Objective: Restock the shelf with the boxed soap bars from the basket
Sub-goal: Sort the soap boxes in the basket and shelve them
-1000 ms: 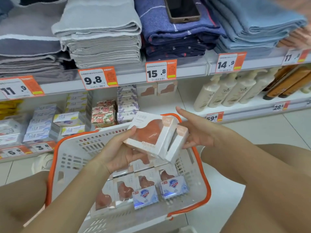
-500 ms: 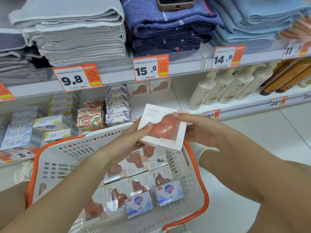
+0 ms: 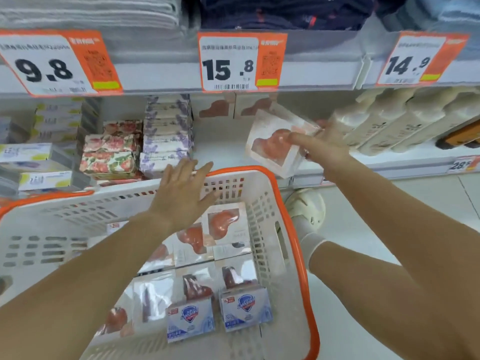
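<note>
My right hand (image 3: 322, 146) grips a white soap box with a pink heart-shaped window (image 3: 272, 144), held tilted just in front of the lower shelf (image 3: 223, 152) under the 15.8 tag. Two matching boxes (image 3: 233, 109) stand at the back of that shelf. My left hand (image 3: 181, 190) hovers flat and empty over the far rim of the white basket with the orange rim (image 3: 293, 229). Inside the basket lie several more pink-window soap boxes (image 3: 223, 224) and two blue-labelled soap boxes (image 3: 245, 310).
Floral soap packs (image 3: 111, 149) and lavender boxes (image 3: 166, 133) fill the shelf on the left. Cream bottles (image 3: 389, 120) stand to the right. Folded towels (image 3: 88, 11) lie on the upper shelf. My shoe (image 3: 306, 206) rests on the tiled floor beside the basket.
The left hand has let go of the soap box and dropped toward the basket rim. The right hand has carried the box up and right toward the shelf. The view moved closer.
</note>
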